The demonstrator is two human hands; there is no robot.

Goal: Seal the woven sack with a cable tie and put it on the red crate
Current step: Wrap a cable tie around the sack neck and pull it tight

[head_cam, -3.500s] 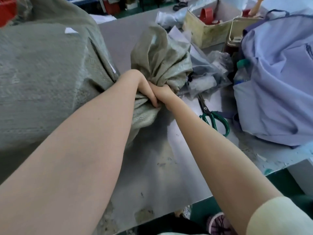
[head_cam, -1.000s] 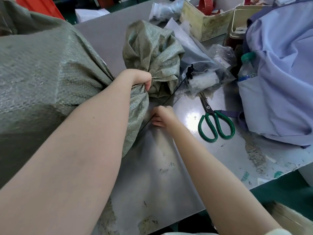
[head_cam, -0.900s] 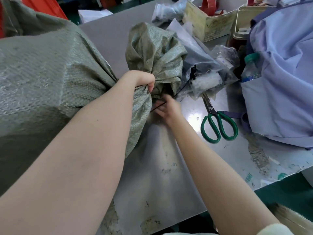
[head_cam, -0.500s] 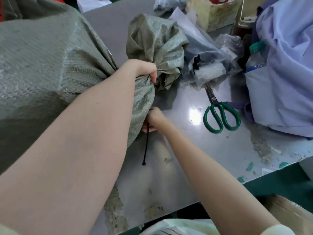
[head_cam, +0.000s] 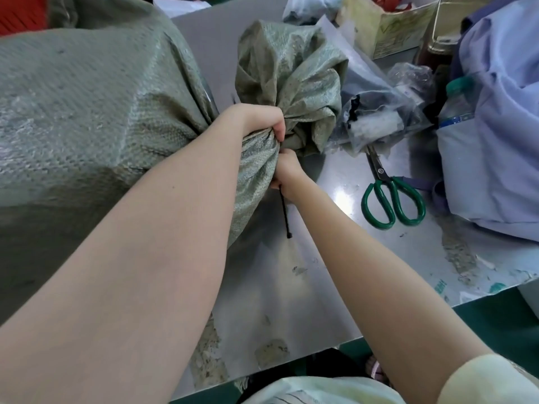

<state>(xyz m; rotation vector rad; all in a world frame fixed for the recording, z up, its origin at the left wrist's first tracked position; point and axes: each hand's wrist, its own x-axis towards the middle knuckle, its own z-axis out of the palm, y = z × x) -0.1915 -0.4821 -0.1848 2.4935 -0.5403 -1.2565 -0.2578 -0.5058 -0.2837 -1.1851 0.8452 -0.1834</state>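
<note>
A bulky grey-green woven sack (head_cam: 87, 112) lies on the metal table (head_cam: 291, 301), filling the left of the view. Its bunched mouth (head_cam: 291, 80) flares out beyond the neck. My left hand (head_cam: 259, 119) is clenched around the gathered neck from above. My right hand (head_cam: 287, 170) presses against the underside of the neck and holds a black cable tie (head_cam: 285, 212), whose free end with its small head hangs down toward the table. A corner of the red crate (head_cam: 20, 13) shows at the top left, behind the sack.
Green-handled scissors (head_cam: 390, 199) lie right of my hands. A clear plastic bag of small parts (head_cam: 376, 121) sits beside the sack mouth. A pale blue fabric bag (head_cam: 495, 126) fills the right side, with cardboard boxes (head_cam: 385, 27) behind. The table's front edge runs near my body.
My right hand picked up the black cable tie and brought it under the sack's neck, then rose closer to my left hand. My left hand kept its grip on the neck.
</note>
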